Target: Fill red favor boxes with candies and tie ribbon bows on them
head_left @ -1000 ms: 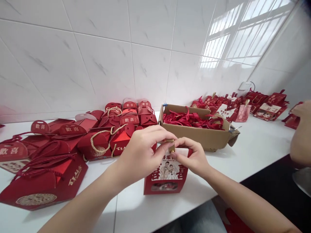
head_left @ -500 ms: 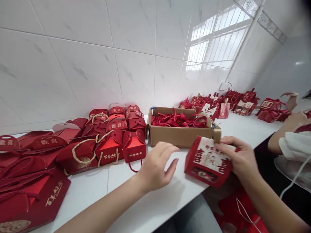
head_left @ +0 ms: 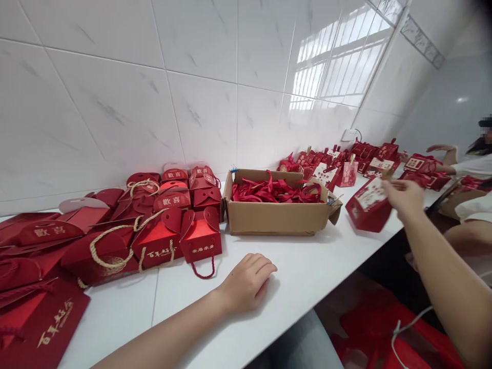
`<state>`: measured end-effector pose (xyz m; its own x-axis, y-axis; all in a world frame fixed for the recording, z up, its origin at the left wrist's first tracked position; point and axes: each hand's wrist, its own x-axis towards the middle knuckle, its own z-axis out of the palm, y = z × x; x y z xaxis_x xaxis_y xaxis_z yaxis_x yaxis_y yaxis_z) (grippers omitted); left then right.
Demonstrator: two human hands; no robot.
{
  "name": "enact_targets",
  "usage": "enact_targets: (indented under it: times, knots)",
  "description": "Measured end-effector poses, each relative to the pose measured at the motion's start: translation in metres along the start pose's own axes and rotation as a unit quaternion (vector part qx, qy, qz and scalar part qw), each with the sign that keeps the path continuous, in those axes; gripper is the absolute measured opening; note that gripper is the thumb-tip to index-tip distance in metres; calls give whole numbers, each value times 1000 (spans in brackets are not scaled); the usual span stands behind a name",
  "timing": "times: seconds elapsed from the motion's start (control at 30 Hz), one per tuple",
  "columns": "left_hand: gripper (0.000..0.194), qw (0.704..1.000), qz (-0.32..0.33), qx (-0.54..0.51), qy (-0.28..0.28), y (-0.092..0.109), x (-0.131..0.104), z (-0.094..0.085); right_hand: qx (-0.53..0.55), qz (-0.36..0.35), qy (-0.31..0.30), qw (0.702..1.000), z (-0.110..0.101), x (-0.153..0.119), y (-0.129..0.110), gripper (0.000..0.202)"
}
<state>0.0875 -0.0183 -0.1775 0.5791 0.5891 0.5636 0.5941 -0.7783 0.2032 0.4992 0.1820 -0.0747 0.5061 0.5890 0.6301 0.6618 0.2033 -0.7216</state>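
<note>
My left hand point(head_left: 248, 284) rests on the white table point(head_left: 303, 266) with its fingers curled together, and nothing shows in it. My right hand point(head_left: 407, 197) pinches the top of a red and white gift box point(head_left: 371, 205), held tilted at the right of the table. A gold tab partly shows at my fingertips. Left of that box stands an open cardboard box point(head_left: 272, 219) filled with loose red ribbons point(head_left: 265, 189).
Several red gift boxes point(head_left: 202, 233) with rope handles crowd the left side. Along the wall at the back right stand several finished-looking boxes point(head_left: 325, 174). A co-worker's arm point(head_left: 442, 154) reaches in at far right. A red bag point(head_left: 400, 328) lies below the table edge.
My right hand has carried the gift box away to the right and slightly farther back. My left hand has come down onto the table, its fingers drawn together. The view has shifted a little.
</note>
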Motion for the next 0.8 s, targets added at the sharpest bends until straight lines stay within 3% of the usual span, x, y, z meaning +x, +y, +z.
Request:
enact_targets:
  times: [0.13,0.23,0.33,0.4,0.47,0.53,0.63,0.8]
  knots:
    - [22,999,-19,-19,-41,0,-3,1,-31,70,-35,996,39,-7,12,19]
    - [21,996,-41,-33,-68,0,-2,1,-35,60,4,998,38,-25,5,21]
    - [19,994,-57,-42,-81,0,-1,2,-6,-15,42,999,26,-72,-17,25]
    - [18,994,-59,-47,-85,0,-1,3,58,-130,-55,988,23,-120,-36,19]
    - [19,993,-59,-50,-88,-1,-1,4,88,-204,-252,942,28,-169,-54,14]
    - [20,993,-61,-50,-86,-1,-2,4,94,-226,-363,899,45,-204,-68,11]
    - [20,994,-60,-48,-80,-1,-3,4,56,-196,-413,888,86,-219,-79,16]
    - [17,994,-55,-42,-83,-1,-3,5,-45,-135,-429,892,161,-196,-86,26]
